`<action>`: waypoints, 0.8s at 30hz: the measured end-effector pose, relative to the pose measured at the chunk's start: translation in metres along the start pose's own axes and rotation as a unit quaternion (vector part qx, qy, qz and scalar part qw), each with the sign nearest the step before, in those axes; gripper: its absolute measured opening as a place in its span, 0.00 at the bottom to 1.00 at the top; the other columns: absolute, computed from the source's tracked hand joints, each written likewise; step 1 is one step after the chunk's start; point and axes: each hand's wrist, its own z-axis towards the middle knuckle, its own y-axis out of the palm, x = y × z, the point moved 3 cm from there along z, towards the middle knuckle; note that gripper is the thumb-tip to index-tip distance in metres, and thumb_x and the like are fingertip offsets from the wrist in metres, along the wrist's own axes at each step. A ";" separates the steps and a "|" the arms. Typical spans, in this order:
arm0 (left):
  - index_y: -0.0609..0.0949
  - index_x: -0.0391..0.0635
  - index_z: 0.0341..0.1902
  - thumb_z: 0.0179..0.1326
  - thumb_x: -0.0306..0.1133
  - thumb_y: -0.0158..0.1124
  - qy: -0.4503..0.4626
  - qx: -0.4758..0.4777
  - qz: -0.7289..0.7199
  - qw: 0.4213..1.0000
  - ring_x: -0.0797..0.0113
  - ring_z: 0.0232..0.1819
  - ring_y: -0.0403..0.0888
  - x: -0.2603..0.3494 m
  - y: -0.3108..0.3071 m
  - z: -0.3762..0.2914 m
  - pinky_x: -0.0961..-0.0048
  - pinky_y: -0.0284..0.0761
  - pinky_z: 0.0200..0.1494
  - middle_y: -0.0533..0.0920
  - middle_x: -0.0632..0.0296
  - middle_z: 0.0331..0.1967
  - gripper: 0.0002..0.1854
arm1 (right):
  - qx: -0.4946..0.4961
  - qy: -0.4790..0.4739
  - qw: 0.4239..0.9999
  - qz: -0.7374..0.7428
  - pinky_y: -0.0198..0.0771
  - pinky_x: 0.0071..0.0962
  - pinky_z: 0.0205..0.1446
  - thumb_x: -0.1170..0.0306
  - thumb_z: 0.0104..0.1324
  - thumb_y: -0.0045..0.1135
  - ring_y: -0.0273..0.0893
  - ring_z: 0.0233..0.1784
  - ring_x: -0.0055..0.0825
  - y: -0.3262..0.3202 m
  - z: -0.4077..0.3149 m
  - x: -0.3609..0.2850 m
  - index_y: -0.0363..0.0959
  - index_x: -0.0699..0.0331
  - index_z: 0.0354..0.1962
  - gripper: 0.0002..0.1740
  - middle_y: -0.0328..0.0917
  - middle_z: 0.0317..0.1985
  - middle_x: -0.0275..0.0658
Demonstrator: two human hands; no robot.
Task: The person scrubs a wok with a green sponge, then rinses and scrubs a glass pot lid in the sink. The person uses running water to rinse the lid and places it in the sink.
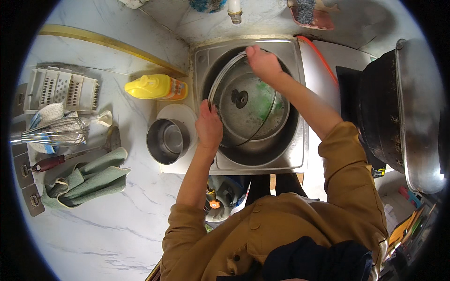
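Note:
Both my hands hold a round clear glass lid with a pale metal rim, tilted inside a round stainless steel sink. My left hand grips the rim at its left side. At the top of the rim is my right hand. A dark round knob fitting sits near the lid's middle. Through the glass show a grey metal surface and wet green patches, perhaps a scrubber or suds; I cannot tell which. Whether the lid touches the sink is also unclear.
Left of the sink stand a metal pot and a yellow plastic bottle. Farther left lie a grater, a whisk and a green cloth. A pipe end hangs above; a large dark pan stands right.

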 end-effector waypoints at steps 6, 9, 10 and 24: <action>0.68 0.42 0.49 0.68 0.36 0.49 0.051 -0.069 0.081 0.993 0.36 0.36 0.76 0.010 0.005 0.028 0.47 0.71 0.36 0.80 0.42 0.34 0.12 | 0.168 -0.394 0.897 0.112 0.74 0.35 0.24 0.70 0.60 0.46 0.79 0.33 0.36 -0.004 -0.030 -0.049 0.69 0.60 0.32 0.04 0.72 0.33 0.42; 0.67 0.43 0.47 0.67 0.36 0.50 0.012 -0.042 0.071 0.996 0.36 0.37 0.77 0.004 0.004 0.018 0.47 0.71 0.37 0.80 0.42 0.35 0.11 | 0.113 -0.166 0.978 0.058 0.74 0.33 0.24 0.70 0.59 0.47 0.78 0.31 0.35 0.005 -0.005 -0.004 0.68 0.60 0.32 0.04 0.70 0.32 0.42; 0.67 0.43 0.46 0.67 0.36 0.50 -0.002 -0.025 0.036 0.999 0.36 0.37 0.77 0.002 0.004 0.009 0.46 0.71 0.36 0.80 0.41 0.35 0.11 | 0.079 -0.157 0.983 0.044 0.73 0.32 0.24 0.70 0.59 0.47 0.78 0.31 0.35 0.009 -0.004 0.002 0.68 0.60 0.32 0.04 0.70 0.32 0.42; 0.68 0.44 0.45 0.68 0.38 0.49 -0.047 -0.026 -0.076 0.996 0.36 0.36 0.76 -0.003 0.003 -0.002 0.46 0.69 0.36 0.80 0.42 0.32 0.10 | 0.017 -0.058 0.998 -0.012 0.74 0.33 0.23 0.70 0.60 0.49 0.79 0.34 0.32 0.012 -0.005 0.036 0.67 0.61 0.34 0.06 0.71 0.28 0.39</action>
